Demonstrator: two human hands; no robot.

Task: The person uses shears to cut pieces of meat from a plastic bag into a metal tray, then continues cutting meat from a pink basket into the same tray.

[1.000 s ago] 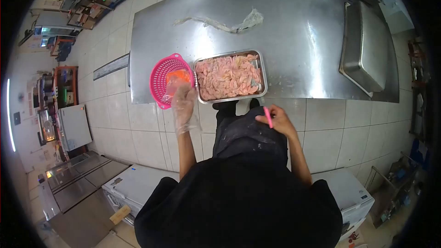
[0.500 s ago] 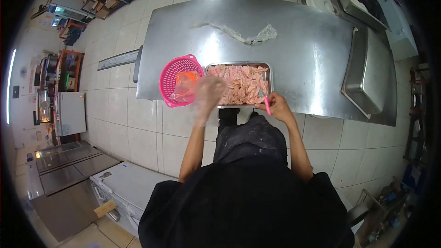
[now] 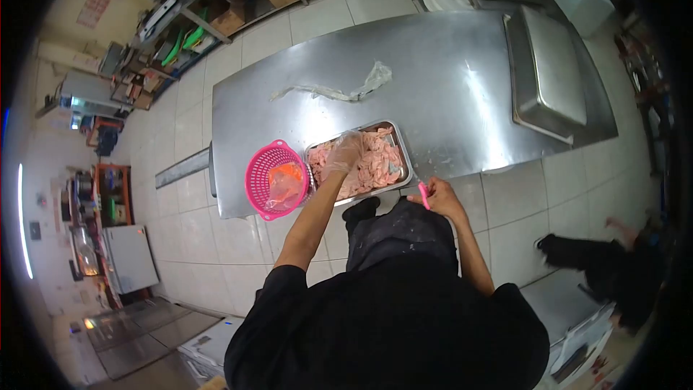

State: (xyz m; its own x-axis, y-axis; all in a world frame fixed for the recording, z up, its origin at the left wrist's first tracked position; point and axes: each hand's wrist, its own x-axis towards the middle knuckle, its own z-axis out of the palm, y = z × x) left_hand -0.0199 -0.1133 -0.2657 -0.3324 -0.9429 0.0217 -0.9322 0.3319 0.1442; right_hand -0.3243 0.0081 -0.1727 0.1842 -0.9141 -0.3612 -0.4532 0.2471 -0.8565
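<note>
My left hand (image 3: 346, 153), in a clear plastic glove, reaches down into pale pink pieces of raw meat (image 3: 375, 162). Its fingertips are hidden among the pieces, and I cannot tell whether they grip any. The meat fills a shallow metal tray (image 3: 406, 161) at the table's near edge. Just off the tray's right front corner, my bare right hand (image 3: 442, 198) is closed around a pink-handled knife (image 3: 423, 196). Left of the tray stands a pink perforated basket (image 3: 254, 177) with an orange item in clear plastic (image 3: 285, 182) inside.
On the steel table (image 3: 440, 101), a crumpled strip of clear plastic (image 3: 339, 92) lies beyond the tray. A large metal pan (image 3: 552, 72) rests at the right end. Another person (image 3: 610, 267) in dark clothes is at the right, behind me. Shelving (image 3: 209, 18) lines the far side.
My gloved left hand has moved from between basket and tray, rightward into the meat. The right hand with the knife has drawn off the tray corner. The view has turned, and another person now shows.
</note>
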